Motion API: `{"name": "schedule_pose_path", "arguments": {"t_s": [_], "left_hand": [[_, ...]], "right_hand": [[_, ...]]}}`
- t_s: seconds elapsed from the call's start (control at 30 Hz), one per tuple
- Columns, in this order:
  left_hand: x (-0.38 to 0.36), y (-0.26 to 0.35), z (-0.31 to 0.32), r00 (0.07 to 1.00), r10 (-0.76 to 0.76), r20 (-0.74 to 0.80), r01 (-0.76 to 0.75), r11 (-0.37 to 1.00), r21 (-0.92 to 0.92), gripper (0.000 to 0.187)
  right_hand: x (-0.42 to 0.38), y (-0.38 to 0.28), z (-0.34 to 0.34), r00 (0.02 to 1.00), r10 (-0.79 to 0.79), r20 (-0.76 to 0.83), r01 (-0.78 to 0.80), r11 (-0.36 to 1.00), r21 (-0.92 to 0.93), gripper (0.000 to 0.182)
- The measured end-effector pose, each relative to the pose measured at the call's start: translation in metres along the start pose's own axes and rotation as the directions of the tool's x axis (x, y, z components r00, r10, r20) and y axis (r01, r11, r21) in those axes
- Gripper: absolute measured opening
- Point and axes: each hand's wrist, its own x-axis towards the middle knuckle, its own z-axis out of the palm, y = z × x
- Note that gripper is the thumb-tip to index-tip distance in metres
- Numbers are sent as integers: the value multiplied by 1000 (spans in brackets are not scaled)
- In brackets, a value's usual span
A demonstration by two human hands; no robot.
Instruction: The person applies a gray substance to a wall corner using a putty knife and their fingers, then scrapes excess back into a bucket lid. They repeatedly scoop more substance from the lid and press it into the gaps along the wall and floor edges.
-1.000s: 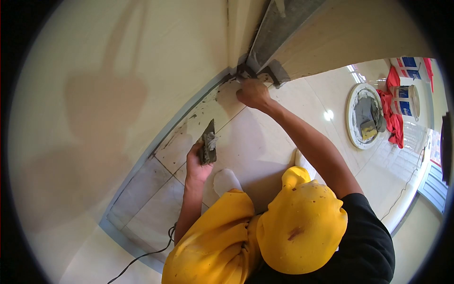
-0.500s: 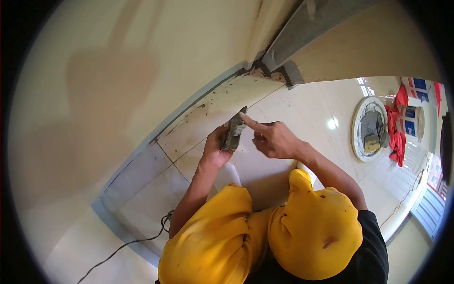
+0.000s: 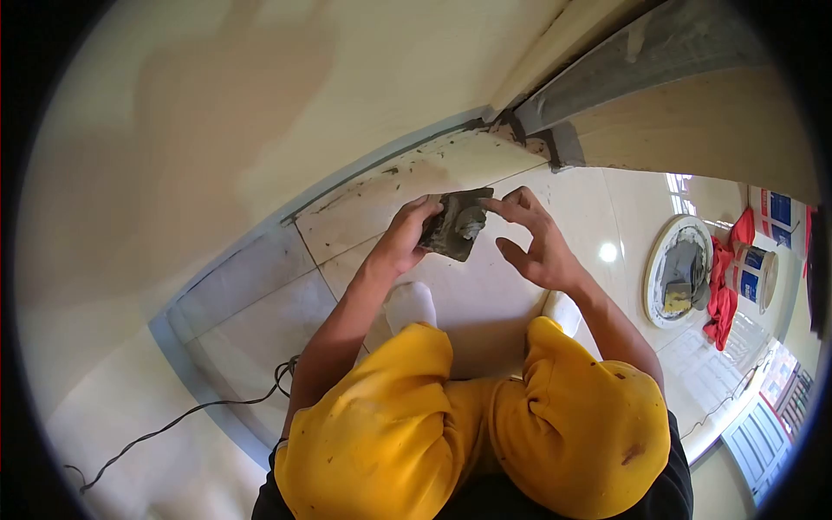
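Note:
My left hand [image 3: 404, 236] is closed on the left edge of a dark, flat, roughly square plate [image 3: 449, 243]. A lump of wet grey mortar [image 3: 471, 222] sits on the plate's right part, with more smeared over its face. My right hand [image 3: 542, 250] is on the other side, its index finger stretched out to the plate's upper right corner beside the mortar. Its thumb stands apart from the other fingers, and I see nothing held in it. Both hands are above the floor tiles, in front of my knees.
A round white tub [image 3: 652, 290] of grey mortar with a yellow tool [image 3: 677, 298] stands at right, beside red cloth [image 3: 721, 303] and a paint bucket [image 3: 752, 279]. Mortar crumbs lie along the grey wall edging [image 3: 381, 154]. A black cable [image 3: 186, 412] runs at left.
The plate has turned so its mortar-covered face shows more fully. My right hand has opened from a pointing fist, its thumb now spread. The view has shifted slightly.

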Motion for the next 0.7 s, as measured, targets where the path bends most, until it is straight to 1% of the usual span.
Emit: {"name": "schedule_pose_path", "arguments": {"t_s": [0.03,0.1,0.17,0.23,0.27,0.3,0.33,0.37,0.43,0.47,0.53,0.57,0.6,0.63,0.67,0.7], "left_hand": [[-1,0,0,1000,0,-1,0,1000,-2,27],[-1,-1,1,999,-40,-34,40,999,13,27],[0,-3,1,999,-37,-31,37,999,7,26],[1,-7,0,999,-33,-30,33,999,-7,26],[1,-8,1,999,-26,-36,24,999,-44,26],[1,-8,1,999,-16,-42,12,997,-81,26],[2,-7,1,999,-7,-39,4,996,-89,26],[0,-6,2,999,-7,-44,3,996,-85,26],[-3,-5,6,999,0,-45,-4,996,-93,26],[-6,-3,12,1000,4,-27,-7,995,-97,25],[-7,-2,17,1000,16,-6,-16,994,-106,25],[-7,-2,18,999,30,21,-27,990,-135,25],[-7,-2,19,998,44,45,-36,986,-163,26],[-8,-2,19,998,48,46,-40,985,-170,26],[-9,-1,20,998,59,38,-53,987,-151,24],[-10,1,21,997,72,31,-67,989,-132,23]], "right_hand": [[-1,-1,3,1000,0,2,0,1000,0,53],[-3,-3,9,994,-110,-28,99,960,-261,53],[-4,-2,10,991,-126,-38,110,950,-291,53],[-5,-3,6,997,-75,12,76,979,-188,51],[-6,2,5,997,-74,16,76,978,-193,51],[-7,10,3,994,-110,-1,110,994,-14,49],[-6,15,1,990,-143,-20,144,976,161,47],[-5,15,-1,989,-146,-9,146,978,152,47],[-5,11,0,990,-120,-75,136,953,272,48],[-5,7,-1,990,-121,-67,135,955,263,48],[-4,0,-1,991,-35,-128,45,996,77,52],[-3,-1,-1,992,-38,-122,47,996,69,52],[-3,0,0,976,-175,-130,141,961,-236,55],[-4,2,1,947,-307,-96,216,828,-518,58],[-3,6,-1,919,-382,-100,264,783,-564,56],[-4,8,-5,918,-385,-93,269,779,-567,56]]}}
